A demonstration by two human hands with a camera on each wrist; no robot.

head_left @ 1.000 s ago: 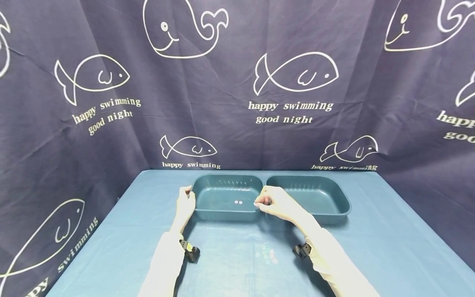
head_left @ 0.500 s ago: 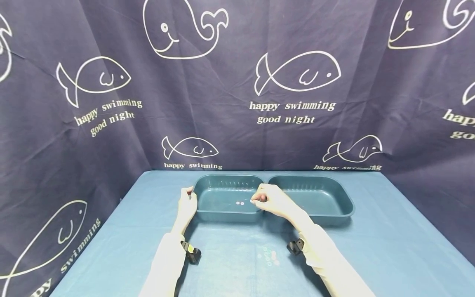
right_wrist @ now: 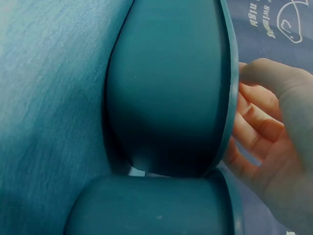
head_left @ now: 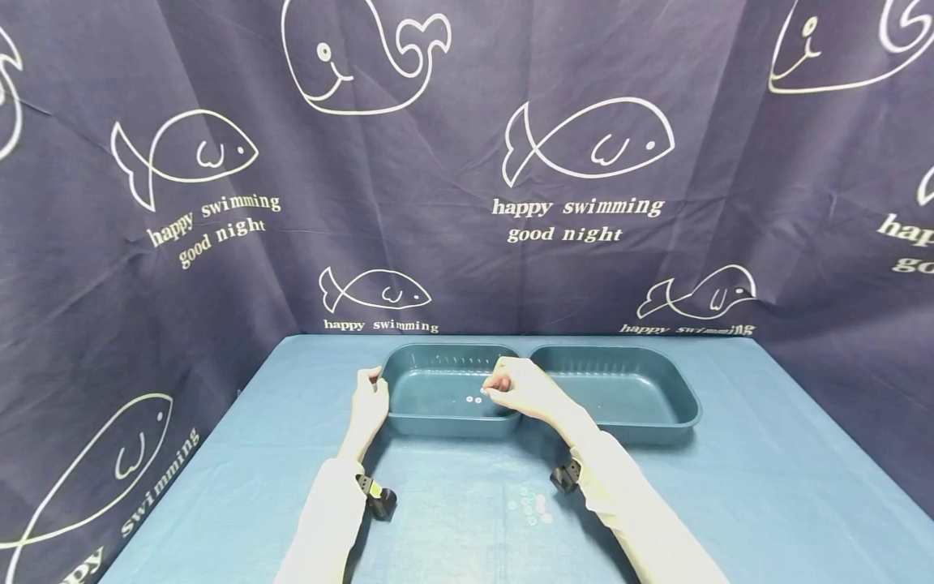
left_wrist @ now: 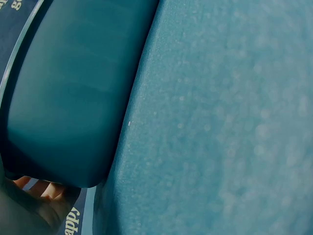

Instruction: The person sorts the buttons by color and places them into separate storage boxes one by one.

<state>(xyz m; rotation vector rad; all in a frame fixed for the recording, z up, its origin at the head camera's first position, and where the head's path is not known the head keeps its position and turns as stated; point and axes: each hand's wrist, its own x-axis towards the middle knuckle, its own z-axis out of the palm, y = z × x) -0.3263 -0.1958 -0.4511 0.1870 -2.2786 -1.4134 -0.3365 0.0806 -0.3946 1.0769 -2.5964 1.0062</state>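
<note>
My left hand [head_left: 370, 400] holds the left end of a dark teal rectangular bin [head_left: 452, 425], its fingers [left_wrist: 51, 191] against the end wall. Over the right part of that bin, my right hand [head_left: 521, 384] pinches a tiny pale button-like disc [head_left: 484, 392] between thumb and fingertips. The disc is hidden in the right wrist view, where the right hand's fingers [right_wrist: 254, 117] show beyond the bin's rim. Two pale pink discs [head_left: 473, 399] lie on the bin floor, just left of the fingertips.
A second teal bin [head_left: 620, 434] stands close against the first one's right end. Several pink, green and whitish small discs [head_left: 536, 507] lie on the blue cloth-covered table [head_left: 445, 519] between the forearms. A dark curtain [head_left: 467, 243] with fish drawings hangs behind.
My right hand has moved left and slightly away from me, from the bin's right rim to over its inside, still pinching the disc. My left hand has stayed at the bin's end.
</note>
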